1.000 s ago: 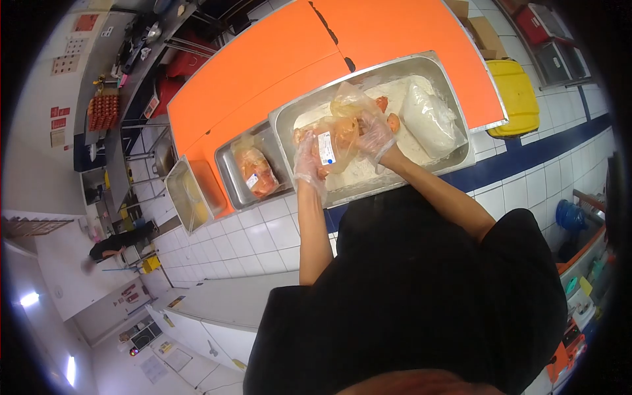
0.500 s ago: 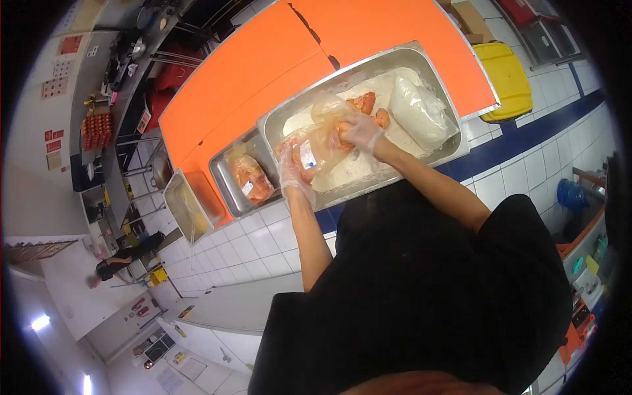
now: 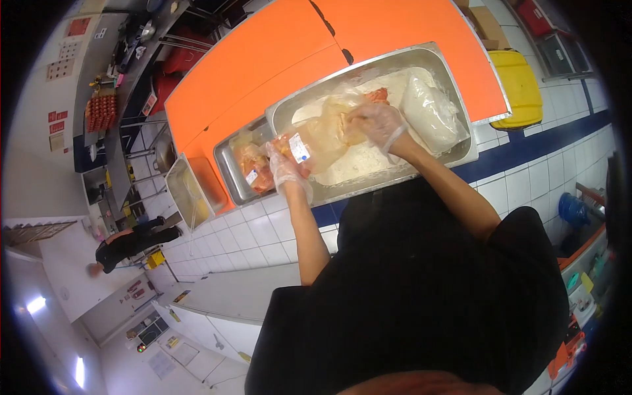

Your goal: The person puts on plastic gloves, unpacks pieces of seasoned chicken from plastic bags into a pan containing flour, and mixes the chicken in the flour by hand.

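Note:
My left hand [image 3: 288, 172], in a clear glove, is closed round the lower end of a labelled plastic bag of meat [image 3: 284, 145], over the wall between two metal trays. Fingers bent, my gloved right hand [image 3: 380, 124] pinches the bag's loose upper part above the large metal tray [image 3: 471, 153]. White flour [image 3: 355, 166] covers that tray's bottom. Reddish meat pieces [image 3: 377, 96] lie in it just beyond my right hand, partly hidden. A clear bag of white powder [image 3: 431, 115] rests at its right end.
A smaller metal tray [image 3: 227, 172] holds another labelled meat bag [image 3: 252, 164]. Left of it is a container [image 3: 179, 191] with yellowish contents. The trays are set in an orange table [image 3: 263, 62]. A yellow lid [image 3: 517, 89] is at right. Another person [image 3: 131, 245] stands far left.
My left hand has moved left with the meat bag, from over the large tray towards the smaller one. The bag is stretched out between my hands, and more meat lies in the flour.

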